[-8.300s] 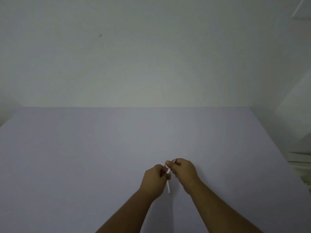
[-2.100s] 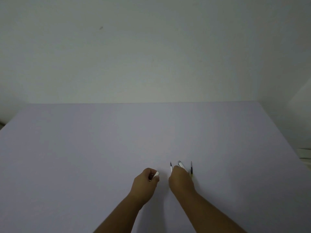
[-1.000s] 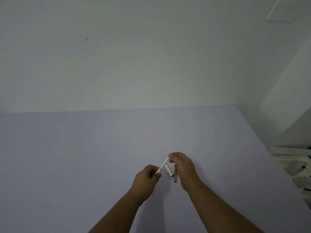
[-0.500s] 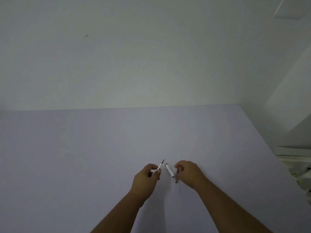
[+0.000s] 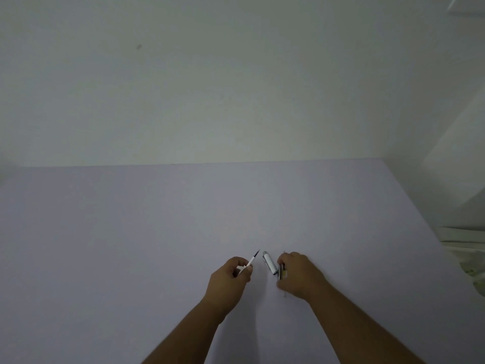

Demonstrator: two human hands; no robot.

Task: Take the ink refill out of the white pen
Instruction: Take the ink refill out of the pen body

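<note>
A: What's in the left hand (image 5: 228, 281)?

B: Its grip pinches the ink refill (image 5: 253, 259), dark tip pointing up and away; the lower end is hidden in the fingers.

A: And right of it?

B: A white pen barrel (image 5: 269, 262) lies on the table (image 5: 131, 232), touching the right hand (image 5: 299, 275). That grip curls over small dark parts I can't make out.
</note>
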